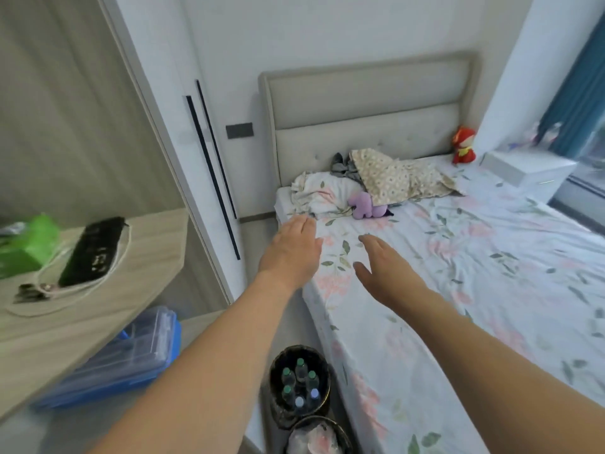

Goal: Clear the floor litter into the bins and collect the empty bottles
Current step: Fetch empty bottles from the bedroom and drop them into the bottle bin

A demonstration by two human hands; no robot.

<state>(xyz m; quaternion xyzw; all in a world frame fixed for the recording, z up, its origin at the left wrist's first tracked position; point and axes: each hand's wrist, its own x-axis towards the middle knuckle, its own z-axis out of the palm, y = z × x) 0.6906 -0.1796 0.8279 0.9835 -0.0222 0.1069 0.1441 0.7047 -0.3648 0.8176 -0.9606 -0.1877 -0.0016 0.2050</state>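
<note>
Since the clear plastic bottles with green and pale blue caps point(299, 383) already stand upright, long axes vertical, inside the round dark bin point(275, 371) on the floor against the near part of the bed's left edge, the relation that matters is below-and-behind: both hands are raised well above and beyond the bin. A second round dark bin point(294, 427) just nearer the camera holds crumpled translucent plastic litter point(314, 435); no loose litter shows on the visible floor. The left hand point(293, 250) hangs over the left edge of the bed, fingers straight and together, holding nothing; it is judged the nearer one to the bins. The right hand point(381, 273) hovers over the thin, wrinkled floral bedsheet point(491, 273), fingers spread and relaxed, empty. Farther out: padded grey headboard point(370, 103), soft purple plush toy point(365, 206), blue-lidded clear plastic box point(131, 352) under the wood-grain desk point(98, 283).
</note>
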